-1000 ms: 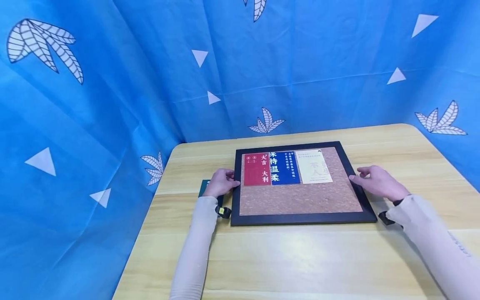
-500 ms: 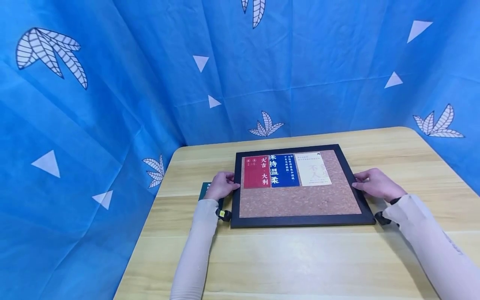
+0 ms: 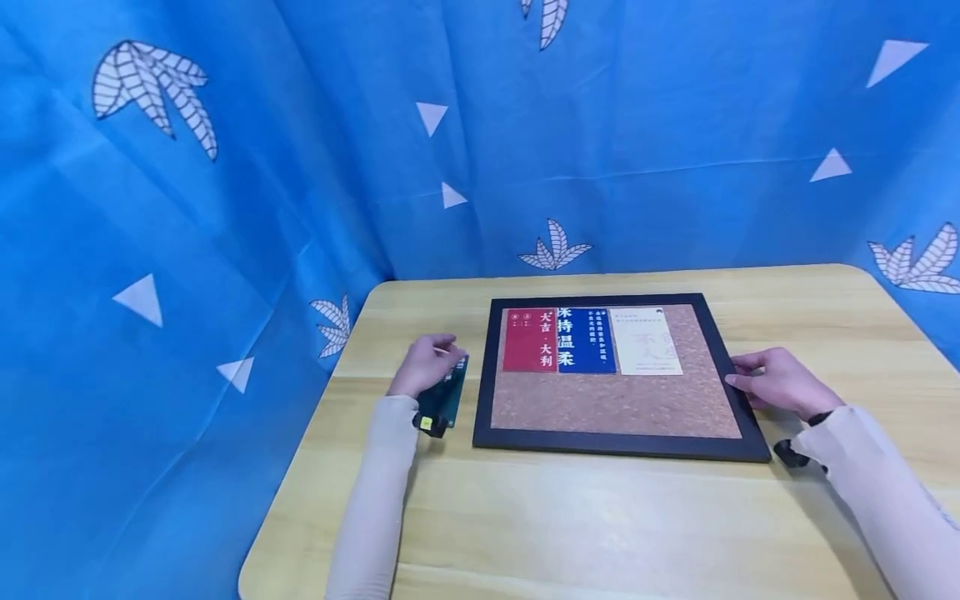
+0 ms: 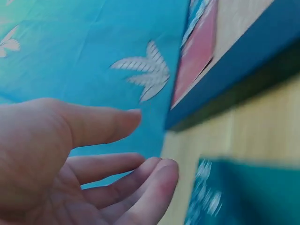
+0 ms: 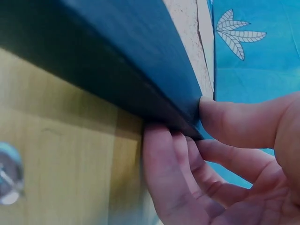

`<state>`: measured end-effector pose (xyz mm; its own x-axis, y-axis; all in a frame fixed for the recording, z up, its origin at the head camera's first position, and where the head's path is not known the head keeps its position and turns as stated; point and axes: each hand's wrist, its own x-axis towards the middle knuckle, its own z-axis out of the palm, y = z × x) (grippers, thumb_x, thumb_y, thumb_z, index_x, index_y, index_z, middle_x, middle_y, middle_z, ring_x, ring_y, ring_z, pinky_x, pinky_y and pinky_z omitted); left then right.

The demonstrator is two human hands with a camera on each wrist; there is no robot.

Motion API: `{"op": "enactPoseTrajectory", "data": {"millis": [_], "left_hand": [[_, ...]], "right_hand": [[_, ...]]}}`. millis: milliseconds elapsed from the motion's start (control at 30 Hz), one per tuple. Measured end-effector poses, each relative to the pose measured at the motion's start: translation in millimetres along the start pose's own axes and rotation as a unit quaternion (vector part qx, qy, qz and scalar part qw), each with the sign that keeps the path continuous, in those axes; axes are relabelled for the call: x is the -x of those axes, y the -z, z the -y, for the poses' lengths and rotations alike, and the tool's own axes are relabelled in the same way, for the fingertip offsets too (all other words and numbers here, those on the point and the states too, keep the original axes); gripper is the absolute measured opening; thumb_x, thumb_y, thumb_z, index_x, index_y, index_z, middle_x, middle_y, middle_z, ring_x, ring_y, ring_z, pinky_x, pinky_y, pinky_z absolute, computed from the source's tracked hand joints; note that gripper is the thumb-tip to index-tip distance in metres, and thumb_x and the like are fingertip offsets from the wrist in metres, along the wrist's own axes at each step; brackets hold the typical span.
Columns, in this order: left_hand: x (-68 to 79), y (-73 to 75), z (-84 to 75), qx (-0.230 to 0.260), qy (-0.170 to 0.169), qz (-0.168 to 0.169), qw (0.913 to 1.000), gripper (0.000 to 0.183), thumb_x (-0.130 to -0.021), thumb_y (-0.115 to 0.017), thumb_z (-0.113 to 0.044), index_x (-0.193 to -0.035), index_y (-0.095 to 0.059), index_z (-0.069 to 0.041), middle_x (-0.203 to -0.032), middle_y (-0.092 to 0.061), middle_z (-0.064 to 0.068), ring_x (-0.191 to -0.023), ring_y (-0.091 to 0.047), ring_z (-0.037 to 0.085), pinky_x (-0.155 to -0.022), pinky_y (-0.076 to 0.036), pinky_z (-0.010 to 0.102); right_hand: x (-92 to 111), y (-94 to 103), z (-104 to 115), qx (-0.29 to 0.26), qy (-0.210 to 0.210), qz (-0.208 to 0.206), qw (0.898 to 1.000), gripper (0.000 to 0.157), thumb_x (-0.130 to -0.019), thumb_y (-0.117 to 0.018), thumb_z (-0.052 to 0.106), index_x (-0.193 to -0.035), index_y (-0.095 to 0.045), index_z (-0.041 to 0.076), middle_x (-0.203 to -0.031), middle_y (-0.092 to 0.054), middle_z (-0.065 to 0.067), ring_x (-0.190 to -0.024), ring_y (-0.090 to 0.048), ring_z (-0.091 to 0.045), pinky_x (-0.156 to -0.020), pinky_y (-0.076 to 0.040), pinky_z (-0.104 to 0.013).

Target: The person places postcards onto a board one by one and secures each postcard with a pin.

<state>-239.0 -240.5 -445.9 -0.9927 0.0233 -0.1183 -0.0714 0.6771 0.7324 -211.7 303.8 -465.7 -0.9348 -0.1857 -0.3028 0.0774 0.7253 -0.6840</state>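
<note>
A black-framed cork board (image 3: 600, 408) lies on the table, carrying a red card (image 3: 529, 342), a blue card (image 3: 587, 342) and a cream card (image 3: 645, 342) side by side along its upper part. My right hand (image 3: 780, 382) pinches the board's right edge; in the right wrist view the thumb (image 5: 234, 119) presses on the frame's face and the fingers sit at its lower side. Left of the board, my left hand (image 3: 427, 367) is over a dark green card (image 3: 448, 400), fingers loosely bent with nothing between them. Part of that card is hidden by the hand and wrist camera.
A light wooden table (image 3: 570, 517) holds everything. Behind it and to the left hangs a blue curtain (image 3: 480, 125) with white leaves and triangles. At the edge of the right wrist view is a small clear round object (image 5: 8, 173) on the wood.
My left hand has let go of the board's left edge and moved left over the green card, which now shows more. The right hand stays at the board's right edge.
</note>
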Motion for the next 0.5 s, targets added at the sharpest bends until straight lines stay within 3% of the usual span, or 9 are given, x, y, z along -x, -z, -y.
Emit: {"op": "enactPoseTrajectory", "data": {"millis": [200,300,433,500], "left_hand": [[28.2,21.4,13.4,-0.048,0.059,-0.067,0.9949,0.047,-0.103,-0.062,-0.034,-0.139,-0.060,-0.004,-0.123,-0.067,0.014,-0.102,-0.065,0.028,-0.086,-0.056,0.041],[42.5,20.6,24.0,-0.085,0.094,-0.087,0.9881,0.053,-0.103,-0.061,-0.038,-0.141,-0.056,-0.002,-0.126,-0.066,0.020,-0.107,-0.064,0.032,-0.090,-0.055,0.047],[57.2,13.8,31.3,-0.141,0.144,-0.085,0.9758,0.069,-0.101,-0.060,-0.047,-0.145,-0.049,0.005,-0.135,-0.061,0.027,-0.113,-0.063,0.039,-0.099,-0.054,0.055],[61.5,9.1,32.1,-0.170,0.156,-0.084,0.9694,0.074,-0.099,-0.063,-0.052,-0.141,-0.050,0.008,-0.132,-0.062,0.029,-0.109,-0.064,0.040,-0.096,-0.055,0.055]], "right_hand": [[5.8,1.3,-12.4,-0.008,0.005,-0.007,1.000,0.063,-0.105,-0.058,0.021,-0.148,-0.036,-0.019,-0.136,-0.052,-0.043,-0.086,-0.068,-0.013,-0.069,-0.061,-0.028],[3.1,2.5,-13.5,-0.017,0.010,-0.006,1.000,0.063,-0.106,-0.058,0.020,-0.148,-0.035,-0.020,-0.135,-0.052,-0.043,-0.091,-0.070,-0.014,-0.071,-0.063,-0.029],[-1.1,1.3,-11.1,-0.020,0.014,-0.001,1.000,0.062,-0.106,-0.058,0.019,-0.148,-0.035,-0.020,-0.133,-0.052,-0.043,-0.091,-0.070,-0.014,-0.071,-0.063,-0.030],[-3.2,0.1,-9.6,-0.020,0.017,0.002,1.000,0.062,-0.105,-0.058,0.020,-0.148,-0.035,-0.020,-0.134,-0.052,-0.043,-0.091,-0.070,-0.015,-0.072,-0.063,-0.030]]}}
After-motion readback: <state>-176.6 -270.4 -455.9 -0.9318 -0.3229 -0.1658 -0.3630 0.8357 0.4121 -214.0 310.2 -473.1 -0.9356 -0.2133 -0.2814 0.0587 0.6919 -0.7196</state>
